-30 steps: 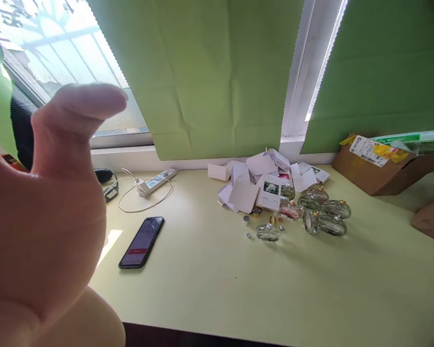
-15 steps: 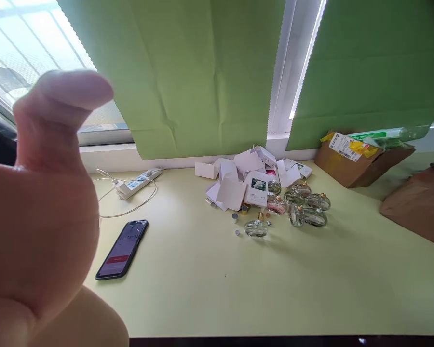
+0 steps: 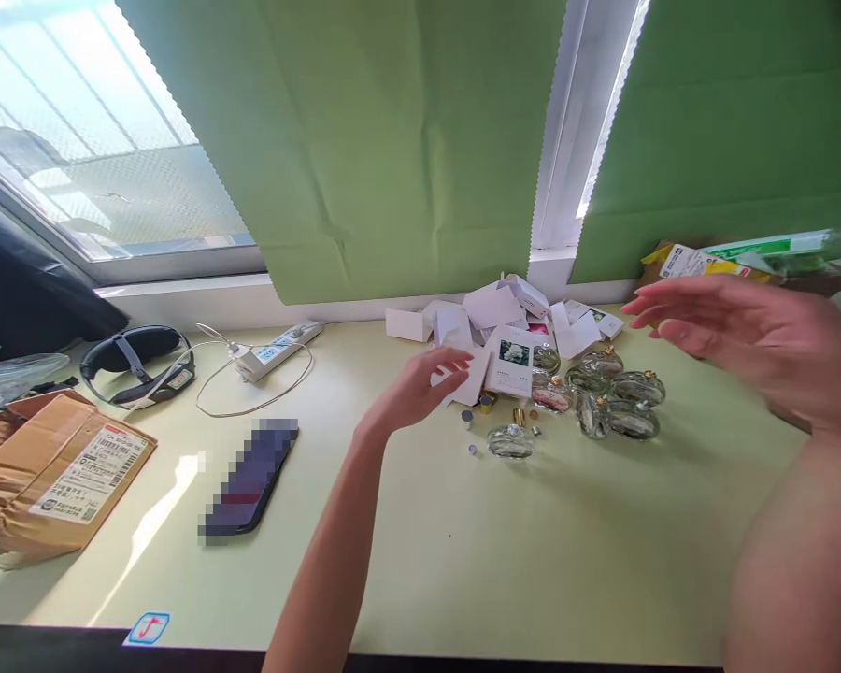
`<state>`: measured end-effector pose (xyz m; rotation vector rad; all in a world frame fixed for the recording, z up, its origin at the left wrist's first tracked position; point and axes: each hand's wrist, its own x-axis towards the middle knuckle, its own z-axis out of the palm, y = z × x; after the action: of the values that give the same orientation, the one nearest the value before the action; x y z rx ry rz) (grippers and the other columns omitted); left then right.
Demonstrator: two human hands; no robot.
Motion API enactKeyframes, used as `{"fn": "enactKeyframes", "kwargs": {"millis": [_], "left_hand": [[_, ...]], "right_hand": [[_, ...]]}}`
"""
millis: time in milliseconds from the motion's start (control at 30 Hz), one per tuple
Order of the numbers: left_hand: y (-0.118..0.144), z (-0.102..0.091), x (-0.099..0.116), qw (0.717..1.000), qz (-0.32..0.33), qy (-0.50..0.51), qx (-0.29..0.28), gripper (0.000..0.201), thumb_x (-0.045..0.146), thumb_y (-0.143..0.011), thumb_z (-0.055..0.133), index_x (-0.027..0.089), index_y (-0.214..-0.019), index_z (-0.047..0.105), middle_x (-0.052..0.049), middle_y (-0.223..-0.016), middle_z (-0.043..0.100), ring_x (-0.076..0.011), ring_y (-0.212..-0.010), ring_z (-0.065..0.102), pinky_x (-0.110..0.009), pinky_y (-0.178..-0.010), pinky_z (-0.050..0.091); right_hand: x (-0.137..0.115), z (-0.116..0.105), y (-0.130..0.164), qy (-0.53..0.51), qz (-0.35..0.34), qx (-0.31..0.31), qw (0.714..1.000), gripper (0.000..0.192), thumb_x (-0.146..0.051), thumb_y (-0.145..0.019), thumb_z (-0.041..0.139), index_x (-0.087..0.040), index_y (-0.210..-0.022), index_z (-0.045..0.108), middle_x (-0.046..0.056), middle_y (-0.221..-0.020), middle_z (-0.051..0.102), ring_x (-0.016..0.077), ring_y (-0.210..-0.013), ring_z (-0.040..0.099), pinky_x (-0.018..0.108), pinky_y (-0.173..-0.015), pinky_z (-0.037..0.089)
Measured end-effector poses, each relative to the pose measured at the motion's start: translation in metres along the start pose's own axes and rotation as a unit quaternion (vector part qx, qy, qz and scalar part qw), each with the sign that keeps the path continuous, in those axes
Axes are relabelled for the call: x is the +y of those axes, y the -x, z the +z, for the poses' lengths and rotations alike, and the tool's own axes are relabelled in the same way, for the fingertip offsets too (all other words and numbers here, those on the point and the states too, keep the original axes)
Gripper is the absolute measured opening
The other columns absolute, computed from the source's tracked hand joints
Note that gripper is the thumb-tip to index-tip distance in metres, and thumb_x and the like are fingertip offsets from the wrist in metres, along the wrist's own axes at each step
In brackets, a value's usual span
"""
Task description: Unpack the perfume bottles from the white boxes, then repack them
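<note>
While left hand [image 3: 420, 386] and right hand [image 3: 757, 327] hover loosely spread, glass bottles [image 3: 589, 380] between them, white boxes [image 3: 494, 307] beyond the left.

A: Home or small office?
B: Can't tell which.
A: Judging by what?
B: By a pale desk [image 3: 567, 561] along a windowsill [image 3: 206, 304], green blinds [image 3: 364, 140] above, and, at far left, a barred window [image 3: 105, 150] and power strip [image 3: 277, 353].

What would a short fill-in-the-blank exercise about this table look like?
The flower pictured on the white carton just right of the left hand is ____.
The phone lies to the ____ of the perfume bottles, as the person sees them.
The hanging blinds are ____.
The hand farther from the phone is the person's ____.
Missing words: white; left; green; right.
</note>
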<state>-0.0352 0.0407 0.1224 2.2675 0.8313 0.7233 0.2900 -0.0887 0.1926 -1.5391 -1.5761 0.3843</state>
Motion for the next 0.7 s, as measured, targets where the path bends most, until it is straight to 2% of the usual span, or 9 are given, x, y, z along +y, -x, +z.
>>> {"fn": "enactKeyframes", "kwargs": {"millis": [33,100,200,267,333,400,533,700], "left_hand": [[-0.003,0.003,-0.010,0.999,-0.007,-0.018,-0.025,0.028,0.039,-0.095,0.050,0.023,-0.114,0.064,-0.006,-0.115,0.067,-0.0172,-0.100,0.063,-0.031,-0.085,0.051],[-0.008,0.003,-0.024,0.998,-0.019,-0.051,-0.033,0.028,0.038,-0.095,0.048,0.023,-0.115,0.063,-0.007,-0.118,0.064,-0.0183,-0.103,0.062,-0.032,-0.087,0.050],[-0.013,-0.003,-0.036,0.994,-0.042,-0.099,0.039,0.035,0.036,-0.094,0.050,0.025,-0.127,0.055,-0.008,-0.127,0.056,-0.0210,-0.116,0.054,-0.037,-0.098,0.046],[-0.016,-0.005,-0.041,0.986,-0.056,-0.131,0.088,0.042,0.035,-0.092,0.054,0.028,-0.133,0.049,-0.008,-0.135,0.047,-0.0234,-0.128,0.043,-0.041,-0.109,0.037],[-0.017,-0.003,-0.045,0.981,-0.069,-0.150,0.105,0.048,0.034,-0.090,0.056,0.030,-0.137,0.045,-0.007,-0.140,0.040,-0.0249,-0.136,0.034,-0.044,-0.114,0.030],[-0.016,0.000,-0.050,0.983,-0.086,-0.137,0.088,0.049,0.035,-0.092,0.053,0.032,-0.139,0.041,-0.007,-0.142,0.038,-0.0241,-0.134,0.036,-0.043,-0.111,0.034],[-0.014,0.003,-0.062,0.989,-0.112,-0.088,0.042,0.050,0.040,-0.094,0.047,0.032,-0.142,0.035,-0.007,-0.142,0.043,-0.0213,-0.123,0.048,-0.034,-0.095,0.048],[-0.015,0.003,-0.075,0.983,-0.152,-0.100,0.031,0.041,0.041,-0.094,0.043,0.026,-0.132,0.048,-0.007,-0.126,0.059,-0.0205,-0.108,0.057,-0.031,-0.083,0.050]], "right_hand": [[0.011,0.004,-0.003,0.021,0.026,-0.031,0.999,0.041,-0.054,-0.083,0.064,-0.037,-0.120,0.064,0.001,-0.119,0.069,0.0209,-0.108,0.066,0.030,-0.091,0.055],[0.034,0.008,-0.011,0.052,0.077,-0.055,0.994,0.038,-0.055,-0.084,0.063,-0.040,-0.119,0.063,-0.002,-0.123,0.068,0.0201,-0.111,0.064,0.028,-0.092,0.053],[0.062,0.010,-0.023,0.055,0.125,-0.060,0.989,0.044,-0.061,-0.081,0.062,-0.040,-0.120,0.061,-0.002,-0.125,0.068,0.0214,-0.111,0.064,0.028,-0.089,0.054],[0.069,0.011,-0.028,0.061,0.147,-0.090,0.983,0.049,-0.065,-0.080,0.061,-0.040,-0.121,0.060,-0.001,-0.123,0.069,0.0227,-0.109,0.066,0.029,-0.086,0.055],[0.069,0.013,-0.031,0.078,0.160,-0.109,0.978,0.050,-0.068,-0.079,0.059,-0.040,-0.121,0.060,-0.001,-0.122,0.070,0.0231,-0.109,0.066,0.030,-0.086,0.054],[0.068,0.015,-0.033,0.089,0.168,-0.116,0.975,0.051,-0.069,-0.080,0.057,-0.041,-0.123,0.059,-0.003,-0.124,0.068,0.0226,-0.110,0.065,0.029,-0.086,0.054],[0.074,0.019,-0.036,0.107,0.174,-0.168,0.964,0.049,-0.066,-0.082,0.057,-0.043,-0.125,0.057,-0.004,-0.134,0.062,0.0231,-0.118,0.060,0.029,-0.087,0.054],[0.090,0.026,-0.042,0.099,0.156,-0.208,0.960,0.046,-0.061,-0.085,0.056,-0.040,-0.126,0.057,-0.001,-0.137,0.060,0.0245,-0.118,0.059,0.030,-0.091,0.053]]}}
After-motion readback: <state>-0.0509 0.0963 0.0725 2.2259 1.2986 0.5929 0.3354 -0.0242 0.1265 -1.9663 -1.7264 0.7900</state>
